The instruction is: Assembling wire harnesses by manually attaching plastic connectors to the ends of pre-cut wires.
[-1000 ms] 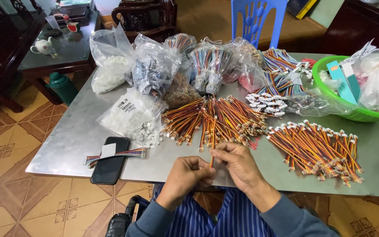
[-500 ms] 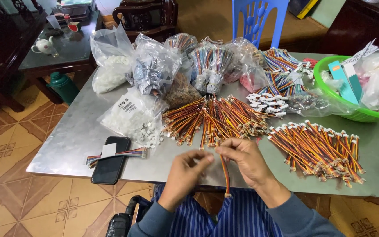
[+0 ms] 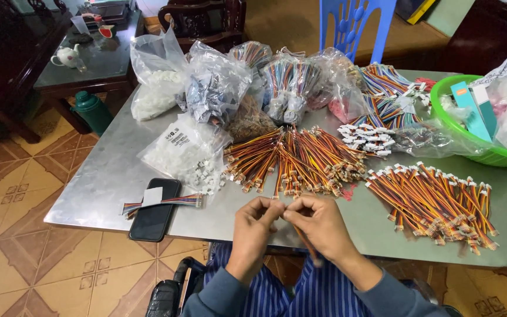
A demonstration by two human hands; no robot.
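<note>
My left hand (image 3: 255, 226) and my right hand (image 3: 320, 226) meet at the near edge of the metal table (image 3: 101, 176), fingertips pinched together on one end of a short orange-and-black wire cable (image 3: 305, 240) that hangs down past my right palm. Just beyond my hands lies a fanned pile of the same cables (image 3: 294, 158). To the right sits a second pile of cables with white connectors (image 3: 435, 199).
A black phone (image 3: 155, 208) and a banded wire bundle (image 3: 165, 201) lie at the left. Clear bags of white connectors (image 3: 186, 152) and wires (image 3: 289, 82) crowd the back. A green basket (image 3: 470, 147) stands at the right. A blue chair (image 3: 356, 26) is beyond.
My hands have drawn closer together at the table edge; the cable held up toward the pile a second ago now hangs down below my right hand.
</note>
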